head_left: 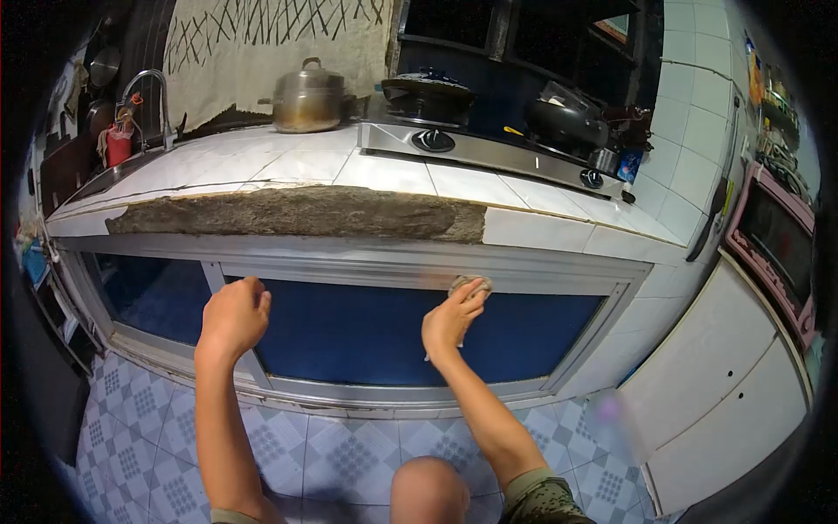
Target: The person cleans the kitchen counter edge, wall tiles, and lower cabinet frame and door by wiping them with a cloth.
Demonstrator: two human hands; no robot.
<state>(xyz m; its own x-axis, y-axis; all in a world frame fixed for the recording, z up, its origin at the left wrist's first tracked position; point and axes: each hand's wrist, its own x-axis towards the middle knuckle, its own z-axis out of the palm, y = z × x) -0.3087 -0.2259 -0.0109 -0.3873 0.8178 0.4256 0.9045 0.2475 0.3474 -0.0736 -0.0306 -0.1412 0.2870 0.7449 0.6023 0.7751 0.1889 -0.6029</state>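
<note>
My right hand (451, 319) grips a crumpled, light-coloured cloth (476, 286) and presses it near the lower edge of the cabinet's upper metal frame (375, 272). A pale strip, perhaps the cloth's end, hangs below this hand. Curled into a loose fist, my left hand (234, 316) is in front of the metal post between the dark blue cabinet panels (349, 332). Nothing shows in its fingers, and its palm side is hidden.
Above the cabinet runs a white tiled counter (297, 166) with a broken, bare front edge (297, 214). A steel pot (308, 98) stands beside a gas stove (489, 153) bearing pans. At right is a white cupboard (724, 410) below a pink oven (772, 236).
</note>
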